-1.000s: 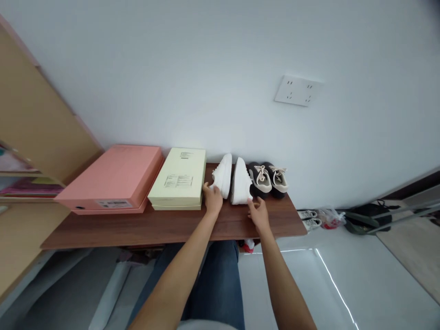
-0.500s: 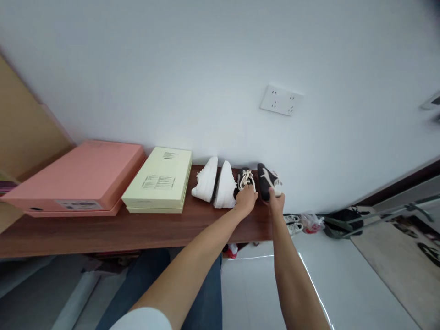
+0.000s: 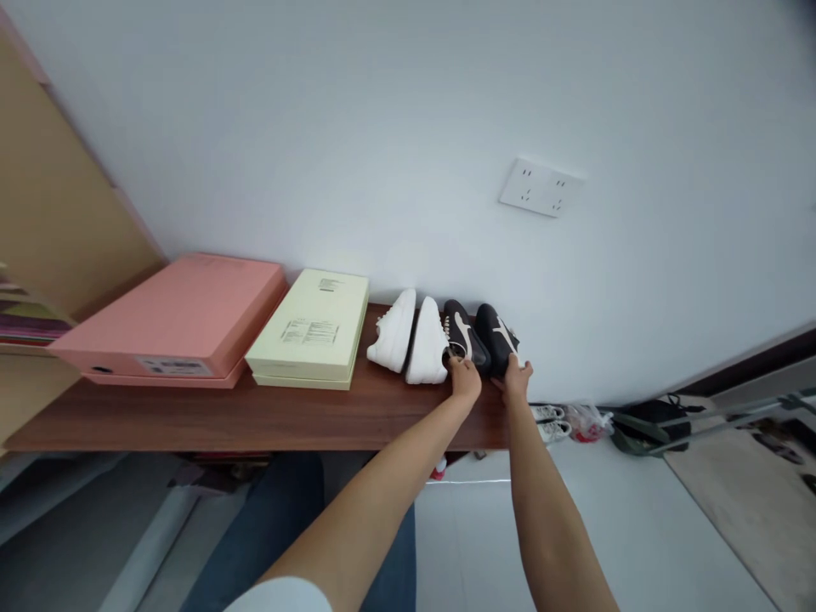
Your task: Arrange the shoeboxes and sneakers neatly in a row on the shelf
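Two black sneakers with cream stripes lie side by side on the brown wooden shelf (image 3: 306, 421). My left hand (image 3: 467, 379) is closed on the heel end of the left black sneaker (image 3: 467, 333), which is tipped so its striped side faces up. At the right, my right hand (image 3: 515, 379) grips the heel end of the right black sneaker (image 3: 494, 330); some of its fingers are hidden. A pair of white sneakers, one farther left (image 3: 395, 331) and one nearer (image 3: 427, 344), rests on its sides right beside my left hand.
Left of the shoes lie a pale yellow shoebox (image 3: 312, 327) and a larger pink shoebox (image 3: 182, 314). A wall socket (image 3: 541, 187) is above. Beyond the shelf's right end, on the floor, are white shoes (image 3: 552, 422), a plastic bag (image 3: 586, 422) and a black bag (image 3: 656, 422).
The left black sneaker has turned from laces-up onto its side. The right one has come close against it. The view has shifted slightly left.
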Demonstrator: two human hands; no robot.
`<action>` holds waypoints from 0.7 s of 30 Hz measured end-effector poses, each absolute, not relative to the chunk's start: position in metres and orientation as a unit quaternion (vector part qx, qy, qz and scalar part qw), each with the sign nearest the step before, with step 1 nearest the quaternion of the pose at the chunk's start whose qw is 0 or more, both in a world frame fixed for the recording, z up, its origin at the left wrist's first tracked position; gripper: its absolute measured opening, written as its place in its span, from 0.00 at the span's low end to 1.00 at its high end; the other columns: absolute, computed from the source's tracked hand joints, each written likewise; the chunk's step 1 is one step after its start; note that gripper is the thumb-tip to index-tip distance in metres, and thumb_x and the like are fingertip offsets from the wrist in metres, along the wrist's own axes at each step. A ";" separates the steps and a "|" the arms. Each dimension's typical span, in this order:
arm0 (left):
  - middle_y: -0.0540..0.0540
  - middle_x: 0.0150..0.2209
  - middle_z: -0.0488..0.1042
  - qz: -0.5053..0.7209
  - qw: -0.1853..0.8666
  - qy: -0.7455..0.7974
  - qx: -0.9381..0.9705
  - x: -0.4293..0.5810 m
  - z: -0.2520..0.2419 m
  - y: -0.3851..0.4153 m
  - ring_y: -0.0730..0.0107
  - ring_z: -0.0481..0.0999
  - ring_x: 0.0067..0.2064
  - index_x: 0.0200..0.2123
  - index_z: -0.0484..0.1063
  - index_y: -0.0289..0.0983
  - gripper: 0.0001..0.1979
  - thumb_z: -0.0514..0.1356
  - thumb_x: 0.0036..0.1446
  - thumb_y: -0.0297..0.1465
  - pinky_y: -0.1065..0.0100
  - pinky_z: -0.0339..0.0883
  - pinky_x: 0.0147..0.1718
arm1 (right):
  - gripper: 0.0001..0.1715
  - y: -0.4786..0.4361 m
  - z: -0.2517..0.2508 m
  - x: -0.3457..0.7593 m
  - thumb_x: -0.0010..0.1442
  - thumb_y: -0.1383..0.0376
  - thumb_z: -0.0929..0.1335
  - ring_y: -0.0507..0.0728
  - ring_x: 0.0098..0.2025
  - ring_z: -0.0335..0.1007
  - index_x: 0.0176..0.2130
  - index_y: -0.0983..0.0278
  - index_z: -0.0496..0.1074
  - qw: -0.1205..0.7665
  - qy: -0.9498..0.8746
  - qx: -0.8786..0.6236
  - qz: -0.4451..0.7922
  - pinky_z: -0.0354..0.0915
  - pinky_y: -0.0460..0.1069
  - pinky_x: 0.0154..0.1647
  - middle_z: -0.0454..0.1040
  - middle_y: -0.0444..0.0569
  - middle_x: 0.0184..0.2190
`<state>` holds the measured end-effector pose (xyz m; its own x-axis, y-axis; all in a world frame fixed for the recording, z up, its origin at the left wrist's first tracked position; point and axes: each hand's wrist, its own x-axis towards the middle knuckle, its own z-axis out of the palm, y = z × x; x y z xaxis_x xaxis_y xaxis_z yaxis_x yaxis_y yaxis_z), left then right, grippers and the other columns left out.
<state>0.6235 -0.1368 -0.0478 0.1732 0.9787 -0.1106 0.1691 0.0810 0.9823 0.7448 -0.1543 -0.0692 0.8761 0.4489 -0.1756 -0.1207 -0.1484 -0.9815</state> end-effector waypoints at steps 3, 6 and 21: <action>0.23 0.60 0.62 0.377 0.534 0.521 0.549 0.604 -0.039 -0.151 0.54 0.65 0.62 0.59 0.56 0.25 0.24 0.50 0.60 0.23 0.59 0.57 0.60 | 0.58 -0.162 -0.069 0.745 0.51 0.42 0.67 0.61 0.37 0.77 0.68 0.65 0.44 0.611 -0.133 -0.750 0.217 0.75 0.55 0.32 0.61 0.68 0.59; 0.29 0.63 0.60 0.357 0.582 0.414 0.603 0.546 -0.045 -0.190 0.59 0.70 0.58 0.64 0.53 0.32 0.31 0.55 0.57 0.25 0.60 0.61 0.57 | 0.53 -0.180 -0.076 0.732 0.55 0.40 0.63 0.64 0.39 0.77 0.66 0.68 0.49 0.612 -0.146 -0.760 0.163 0.74 0.57 0.35 0.63 0.68 0.57; 0.41 0.41 0.77 0.559 0.271 0.654 0.432 0.110 -0.067 -0.205 0.59 0.77 0.45 0.47 0.68 0.38 0.20 0.57 0.57 0.45 0.58 0.70 0.47 | 0.14 -0.159 -0.002 0.434 0.63 0.59 0.65 0.66 0.62 0.59 0.48 0.59 0.73 0.405 -0.727 -0.546 -0.095 0.54 0.66 0.62 0.67 0.56 0.57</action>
<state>0.1103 -0.2054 -0.0672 -0.4800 0.8679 0.1278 0.2608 0.0021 0.9654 0.4341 -0.1586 -0.0016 -0.0762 0.7164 0.6935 0.8708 0.3867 -0.3038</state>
